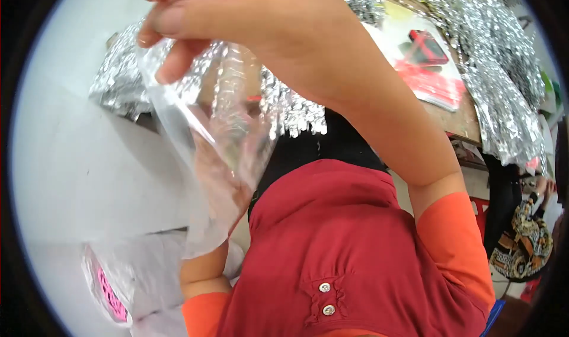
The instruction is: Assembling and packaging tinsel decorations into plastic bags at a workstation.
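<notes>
My right hand (237,23) is raised across the upper part of the view, thumb and fingertips pinched together at the top edge of a clear plastic bag (201,218). The bag hangs down from there toward my left forearm. My left hand (219,174) shows only through the shiny film, so I cannot tell whether it is inside or behind the bag, and its fingers are blurred. Silver tinsel strips (228,79) glint through the plastic; whether they lie in the bag or beyond it is unclear.
Silver tinsel fringe (296,112) hangs over the table's near edge, with a big heap (498,82) at the right. A dark red-edged box (428,48) sits by pink-and-white packets (432,88). A plastic sack (148,272) stands lower left; a person in patterned clothing (524,242) is far right.
</notes>
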`<state>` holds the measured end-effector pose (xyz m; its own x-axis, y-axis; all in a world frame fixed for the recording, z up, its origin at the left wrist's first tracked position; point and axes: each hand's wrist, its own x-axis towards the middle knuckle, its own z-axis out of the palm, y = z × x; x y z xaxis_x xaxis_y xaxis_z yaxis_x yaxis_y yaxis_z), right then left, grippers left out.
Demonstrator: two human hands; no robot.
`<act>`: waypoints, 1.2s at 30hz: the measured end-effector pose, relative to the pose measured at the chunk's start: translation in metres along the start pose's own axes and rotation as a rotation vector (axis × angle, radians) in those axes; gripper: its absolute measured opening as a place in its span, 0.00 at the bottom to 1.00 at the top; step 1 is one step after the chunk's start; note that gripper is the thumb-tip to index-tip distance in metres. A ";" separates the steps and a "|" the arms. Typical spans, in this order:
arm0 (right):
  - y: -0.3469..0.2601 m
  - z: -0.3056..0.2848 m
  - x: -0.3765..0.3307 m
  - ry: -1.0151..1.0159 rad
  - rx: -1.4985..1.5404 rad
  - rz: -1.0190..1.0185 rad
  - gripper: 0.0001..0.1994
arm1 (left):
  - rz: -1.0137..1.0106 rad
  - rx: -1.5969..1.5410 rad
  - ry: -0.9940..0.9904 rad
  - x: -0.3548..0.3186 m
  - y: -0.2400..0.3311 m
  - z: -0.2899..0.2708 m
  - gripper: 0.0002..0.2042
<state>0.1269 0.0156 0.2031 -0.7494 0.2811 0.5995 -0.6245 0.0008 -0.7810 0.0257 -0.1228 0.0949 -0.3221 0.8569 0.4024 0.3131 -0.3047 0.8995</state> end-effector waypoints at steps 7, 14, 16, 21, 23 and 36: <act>0.028 0.026 0.055 -0.215 -0.903 -0.283 0.10 | -0.275 0.393 -0.884 -0.120 0.042 -0.085 0.24; 0.047 0.089 0.032 -0.553 -1.227 -0.568 0.08 | 0.421 0.771 0.336 -0.100 0.124 -0.088 0.16; 0.038 0.107 0.019 -0.504 -0.986 -0.966 0.04 | 0.542 0.995 0.100 -0.074 0.134 -0.105 0.19; 0.012 0.099 -0.002 -0.554 -1.075 -0.646 0.03 | 0.705 1.169 -0.122 -0.061 0.145 -0.119 0.23; -0.002 0.100 -0.013 -0.615 -1.192 -0.493 0.04 | 0.681 1.137 -0.216 -0.053 0.153 -0.118 0.25; -0.065 0.129 -0.025 -0.407 -1.131 0.252 0.10 | 0.460 1.207 -0.234 -0.031 0.185 -0.167 0.11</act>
<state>0.1578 -0.1154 0.2608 -0.9621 0.0740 0.2625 -0.0616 0.8787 -0.4735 -0.0555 -0.2754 0.2769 0.1508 0.8637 0.4809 0.9886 -0.1292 -0.0779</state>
